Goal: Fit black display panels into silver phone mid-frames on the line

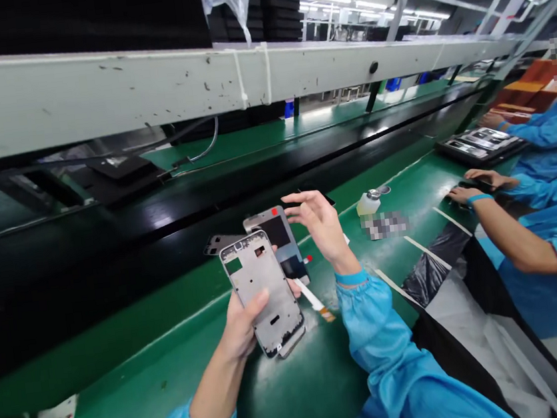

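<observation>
My left hand [243,320] grips a grey metal phone frame [266,297] from below, its thumb across the flat inner face. The frame is tilted up toward me and has small cut-outs and dark edges. Behind it, partly covered, is a phone screen panel [274,233] with dark patches and red tabs. My right hand [318,224] hovers by that panel's upper right corner, fingers apart; whether a fingertip touches it I cannot tell. Another grey phone part [219,244] shows behind the frame's upper left. A white strip [310,295] with an orange end lies below the panel.
A small bottle [369,203] with a metal lid stands on the green bench [177,381]. A black conveyor belt [158,216] runs behind, under a white beam [94,89]. To the right, co-workers' hands [486,180] work near a tray of phone parts [482,144]. A black-lined bag [459,269] hangs at the bench edge.
</observation>
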### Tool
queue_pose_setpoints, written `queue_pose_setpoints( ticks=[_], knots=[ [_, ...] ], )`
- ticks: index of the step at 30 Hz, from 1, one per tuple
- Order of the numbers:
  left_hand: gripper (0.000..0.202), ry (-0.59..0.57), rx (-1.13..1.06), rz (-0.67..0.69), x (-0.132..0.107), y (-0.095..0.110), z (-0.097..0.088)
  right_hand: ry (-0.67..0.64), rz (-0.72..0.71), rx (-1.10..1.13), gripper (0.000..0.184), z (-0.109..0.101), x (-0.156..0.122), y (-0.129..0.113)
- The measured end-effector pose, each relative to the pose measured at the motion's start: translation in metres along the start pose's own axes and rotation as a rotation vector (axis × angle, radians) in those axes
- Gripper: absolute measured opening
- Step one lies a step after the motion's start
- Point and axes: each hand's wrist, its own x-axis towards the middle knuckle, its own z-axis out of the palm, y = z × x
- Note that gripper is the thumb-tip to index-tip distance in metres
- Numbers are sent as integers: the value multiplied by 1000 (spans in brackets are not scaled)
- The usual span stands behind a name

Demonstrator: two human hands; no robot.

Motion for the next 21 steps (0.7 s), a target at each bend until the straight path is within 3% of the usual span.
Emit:
queue_pose_setpoints(
  ticks=[3,6,8,13,16,19,21],
  knots=[
    [65,111,244,106,4,1,-5,-32,-18,-127,48,5,-6,3],
    [51,132,494,144,7,-3,-7,-7,-3,-122,48,20,-14,9],
    [52,152,655,200,8,-6,-6,53,-12,-89,47,30,-18,11],
    [82,187,899,323,11,-9,-6,167,4,-15,42,43,-21,10],
    [83,146,987,360,11,-8,-5,168,30,4,41,45,-18,8],
    [79,115,1019,400,12,-5,-3,115,-12,-15,40,34,-16,0],
    [77,151,1013,414,14,-1,-3,81,-73,-41,37,14,-18,-6]
  ],
)
